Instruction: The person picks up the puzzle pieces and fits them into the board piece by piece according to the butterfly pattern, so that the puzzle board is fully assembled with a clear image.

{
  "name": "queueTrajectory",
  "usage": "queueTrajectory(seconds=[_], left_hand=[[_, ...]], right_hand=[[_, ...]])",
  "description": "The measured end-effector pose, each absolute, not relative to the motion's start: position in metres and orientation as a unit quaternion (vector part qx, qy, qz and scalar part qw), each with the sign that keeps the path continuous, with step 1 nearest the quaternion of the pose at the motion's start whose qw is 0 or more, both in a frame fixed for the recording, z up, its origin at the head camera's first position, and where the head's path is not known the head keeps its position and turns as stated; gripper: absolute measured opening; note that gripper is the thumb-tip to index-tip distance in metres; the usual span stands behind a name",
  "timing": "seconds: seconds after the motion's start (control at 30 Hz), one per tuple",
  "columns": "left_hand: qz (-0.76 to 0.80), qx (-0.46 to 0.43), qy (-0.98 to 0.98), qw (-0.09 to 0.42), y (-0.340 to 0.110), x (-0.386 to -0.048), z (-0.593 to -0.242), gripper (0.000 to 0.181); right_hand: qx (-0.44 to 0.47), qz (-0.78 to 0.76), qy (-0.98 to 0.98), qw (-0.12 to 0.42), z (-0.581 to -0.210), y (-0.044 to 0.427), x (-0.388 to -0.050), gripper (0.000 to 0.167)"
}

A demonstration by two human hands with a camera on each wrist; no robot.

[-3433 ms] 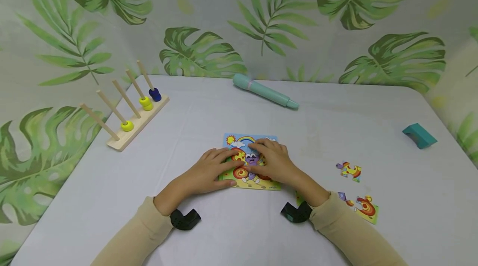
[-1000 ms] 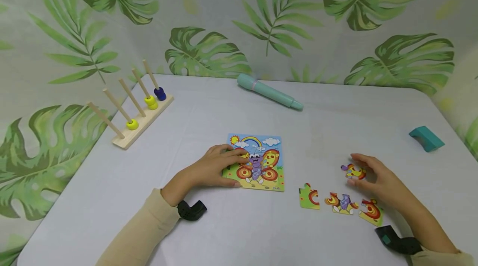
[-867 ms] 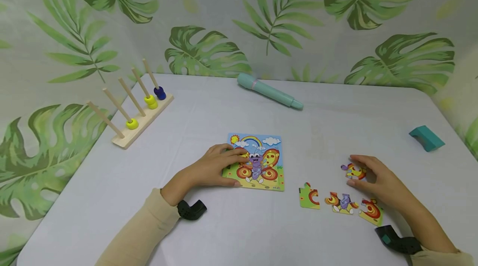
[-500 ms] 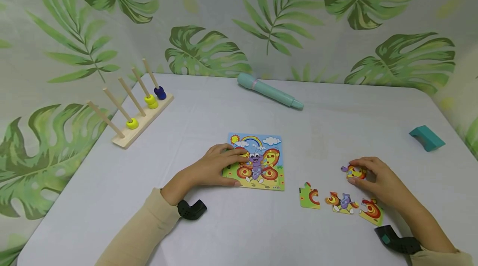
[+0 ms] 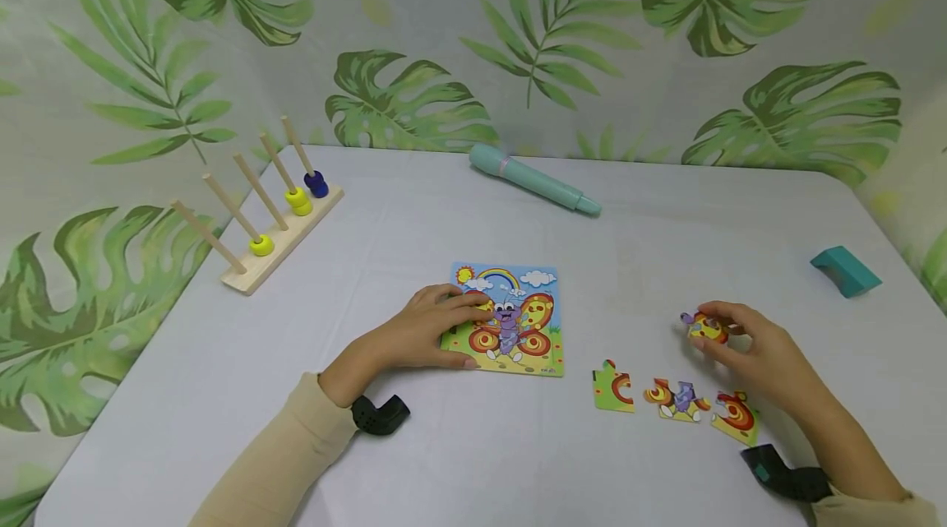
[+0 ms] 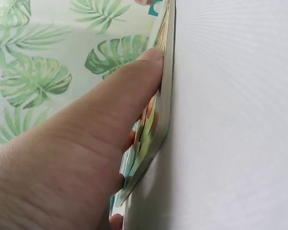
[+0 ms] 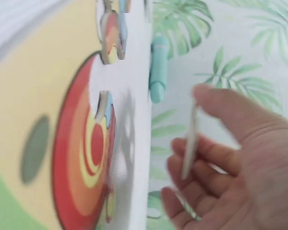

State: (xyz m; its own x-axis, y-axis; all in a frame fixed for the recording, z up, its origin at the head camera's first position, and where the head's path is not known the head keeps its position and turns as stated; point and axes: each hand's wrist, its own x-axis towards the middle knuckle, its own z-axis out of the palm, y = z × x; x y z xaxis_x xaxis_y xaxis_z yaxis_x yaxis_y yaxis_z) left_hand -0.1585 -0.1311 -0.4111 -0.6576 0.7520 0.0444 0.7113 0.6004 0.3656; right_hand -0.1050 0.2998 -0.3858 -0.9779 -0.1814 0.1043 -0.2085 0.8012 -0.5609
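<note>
My left hand (image 5: 422, 331) rests on the left side of a butterfly picture puzzle (image 5: 542, 350), fingers spread over it. In the left wrist view the thumb (image 6: 146, 72) lies along the near edge of the puzzle board (image 6: 166, 103). My right hand (image 5: 765, 358) pinches a yellow and red jigsaw piece (image 5: 708, 328) between thumb and fingers, just above the table. The right wrist view shows that piece (image 7: 190, 143) edge-on, with thumb and fingertips on its two faces. Below it lie three loose pieces: a green one (image 5: 612, 389), a purple-bodied one (image 5: 679, 404) and a red spiral one (image 5: 736, 418).
A wooden peg stand (image 5: 284, 246) with yellow and blue beads stands at the left. A mint-green microphone-shaped stick (image 5: 534, 182) lies at the back. At the right is a teal arch block (image 5: 847, 270). White cloth (image 5: 473, 461) covers the table.
My right hand left the puzzle for the loose pieces, closed its fingers on the yellow and red jigsaw piece and raised it a little. My left hand stays on the puzzle.
</note>
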Motion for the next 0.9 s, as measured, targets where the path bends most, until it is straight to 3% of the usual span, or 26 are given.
queueTrajectory(seconds=[0.43, 0.9], left_hand=[[0.180, 0.409, 0.893, 0.060, -0.132, -0.158, -0.410, 0.064], [0.177, 0.410, 0.893, 0.057, -0.131, -0.158, -0.409, 0.065]], right_hand=[[0.240, 0.366, -0.887, 0.143, -0.351, 0.223, -0.094, 0.051], [0.260, 0.406, -0.876, 0.025, -0.366, 0.139, -0.118, 0.041]])
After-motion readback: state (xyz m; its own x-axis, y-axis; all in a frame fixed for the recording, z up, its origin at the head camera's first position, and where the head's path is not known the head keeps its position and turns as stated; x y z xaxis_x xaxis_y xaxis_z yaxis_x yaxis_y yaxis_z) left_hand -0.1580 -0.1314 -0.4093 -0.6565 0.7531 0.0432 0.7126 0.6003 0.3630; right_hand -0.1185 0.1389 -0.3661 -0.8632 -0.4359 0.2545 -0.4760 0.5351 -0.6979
